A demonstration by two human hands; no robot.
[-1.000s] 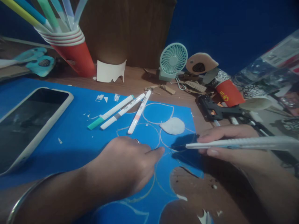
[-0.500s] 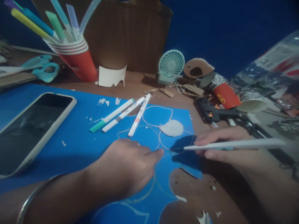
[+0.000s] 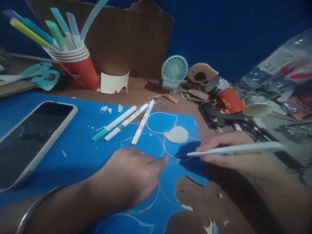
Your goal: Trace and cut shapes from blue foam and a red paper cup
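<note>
Both hands have slid slightly left across the blue sheet (image 3: pixel 80 152) since a second ago. The left hand (image 3: pixel 133 177) lies palm-down, fingers flat, pinning the sheet (grip open). The right hand (image 3: pixel 231 157) pinches a white cutter (image 3: pixel 234 149), nearly level, its tip on a drawn outline beside the left forefinger.

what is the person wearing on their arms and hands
Both forearms are bare, with no sleeves in view. The left hand has a thin ring on one finger, and a slim metallic bangle circles the left wrist. The right hand shows no ring or band that can be made out, and neither hand has a glove.
</note>
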